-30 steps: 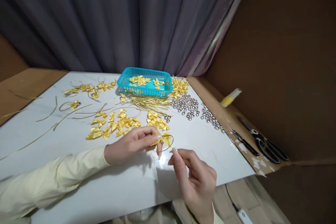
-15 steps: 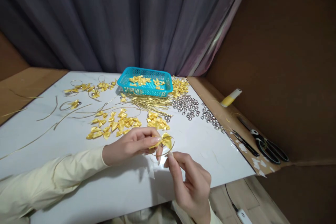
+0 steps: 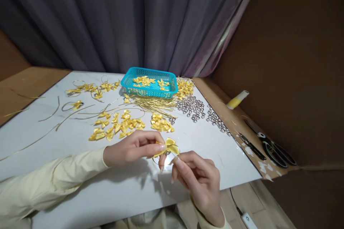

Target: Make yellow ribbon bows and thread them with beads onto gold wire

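Your left hand is pinched, thumb against fingers, on a yellow bow, which pokes out past the fingertips toward your right hand. That right hand is pinched narrow too, thumb and forefinger together on the gold cord that curves out from the bow. A silver bead sits just under the bow, between your two hands. Just beyond your left hand lie loose bows, with a smaller pile near its fingertips. Farther out past that pile is a bundle of cords, and behind it a blue basket with more bows inside. Silver beads are spread beyond your right hand. Well to the right of that hand are the scissors, with the snips beside them on the near side and a tube farther off.
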A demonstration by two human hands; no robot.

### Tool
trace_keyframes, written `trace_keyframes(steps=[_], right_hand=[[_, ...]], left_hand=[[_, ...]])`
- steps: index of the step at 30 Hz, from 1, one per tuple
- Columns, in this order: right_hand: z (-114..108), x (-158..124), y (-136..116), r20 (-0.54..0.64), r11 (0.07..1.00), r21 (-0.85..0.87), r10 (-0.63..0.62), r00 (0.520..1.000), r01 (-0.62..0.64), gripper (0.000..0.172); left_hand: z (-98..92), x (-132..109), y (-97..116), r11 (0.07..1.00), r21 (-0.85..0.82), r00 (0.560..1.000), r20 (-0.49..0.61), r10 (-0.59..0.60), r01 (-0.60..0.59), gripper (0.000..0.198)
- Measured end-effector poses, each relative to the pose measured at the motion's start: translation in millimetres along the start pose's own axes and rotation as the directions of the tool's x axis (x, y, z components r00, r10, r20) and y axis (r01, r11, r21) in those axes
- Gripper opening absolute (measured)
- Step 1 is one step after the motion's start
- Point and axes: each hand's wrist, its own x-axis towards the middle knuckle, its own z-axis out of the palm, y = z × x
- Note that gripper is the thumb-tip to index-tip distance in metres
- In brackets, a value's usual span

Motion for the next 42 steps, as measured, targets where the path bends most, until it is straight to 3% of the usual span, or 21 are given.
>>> trace_keyframes(steps=[6, 9, 15, 30, 42], right_hand=[[6.9, 1.8, 3.0, -0.059, 0.999, 0.031, 0.027, 0.998, -0.026, 0.020], [12.7, 1.9, 2.1, -0.092, 0.996, 0.084, 0.043, 0.995, -0.036, 0.020], [12.8, 2.4, -5.1, -0.086, 1.000, -0.024, 0.008, 0.996, -0.010, 0.020], [18.5, -2.5, -6.8, -0.172, 0.997, -0.025, 0.067, 0.983, -0.073, 0.023], [16.9, -4.2, -6.4, -0.174, 0.996, -0.009, 0.086, 0.981, -0.089, 0.024]], left_hand=[[2.2, 1.6, -11.0, 0.944, -0.321, 0.997, 0.022, -0.072, 0.075, 0.028], [5.4, 1.5, -12.3, 0.913, -0.394, 0.995, 0.038, -0.094, 0.102, 0.028], [6.6, 1.5, -9.6, 0.944, -0.322, 0.997, 0.030, -0.072, 0.078, 0.030], [5.3, 0.5, -6.8, 0.978, -0.205, 0.998, -0.047, -0.036, 0.025, 0.029], [2.8, -0.1, -0.1, 0.998, 0.016, 0.997, -0.047, 0.065, -0.064, 0.022]])
